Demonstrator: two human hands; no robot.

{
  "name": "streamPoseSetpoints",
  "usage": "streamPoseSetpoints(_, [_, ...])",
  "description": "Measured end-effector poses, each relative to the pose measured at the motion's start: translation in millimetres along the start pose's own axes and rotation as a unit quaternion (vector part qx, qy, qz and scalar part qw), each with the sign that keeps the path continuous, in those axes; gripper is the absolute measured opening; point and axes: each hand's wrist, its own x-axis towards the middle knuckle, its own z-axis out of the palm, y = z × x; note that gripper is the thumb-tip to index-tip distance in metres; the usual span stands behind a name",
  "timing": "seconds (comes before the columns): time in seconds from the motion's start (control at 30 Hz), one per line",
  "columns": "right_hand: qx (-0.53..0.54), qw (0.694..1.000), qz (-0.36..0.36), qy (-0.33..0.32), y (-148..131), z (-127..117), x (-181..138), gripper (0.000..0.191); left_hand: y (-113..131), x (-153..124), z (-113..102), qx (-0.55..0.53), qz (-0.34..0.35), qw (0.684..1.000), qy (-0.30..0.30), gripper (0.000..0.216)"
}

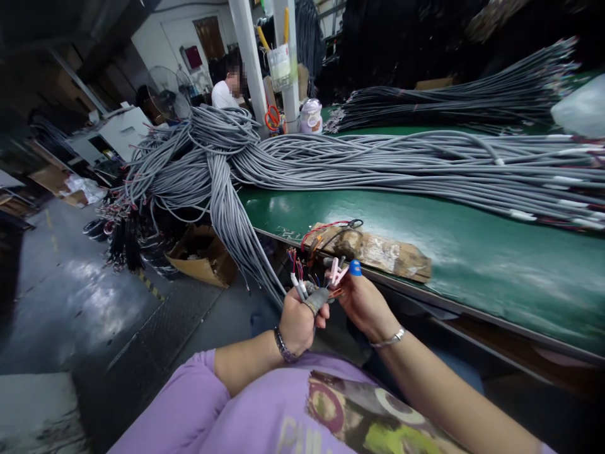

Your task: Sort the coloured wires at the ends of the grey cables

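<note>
Purple printed shirt [265,403] nearest; left fingers [322,315] wrapped round grey white-banded cables [300,287], just off green table [472,246]; right fingers [348,290] at pale-pink plastic clip [335,272], grip unclear. Wire-end handling, seemingly; next calls for steady left hold.

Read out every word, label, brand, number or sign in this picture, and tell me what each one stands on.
"P...": large pale letters on the purple shirt; the rest is unclear and cut off by the picture's edge.
Tub: printing too small to read.
Hanging holder: markings too blurred to read.
Pink clip: no lettering visible.
No number or brand can be read.
</note>
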Motion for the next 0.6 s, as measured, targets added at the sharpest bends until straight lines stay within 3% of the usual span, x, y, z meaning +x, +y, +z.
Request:
streamPoseSetpoints(0.23, [0.091,0.985,0.126,-0.07,-3,-3,7,0.045,-6,2,1,0.005,-0.003,1.0,-0.009,0.041])
streamPoseSetpoints(0.6, [0.115,0.99,0.077,-0.007,2,2,8,0.034,-11,1,2,0.029,-0.015,0.999,-0.008,0.046])
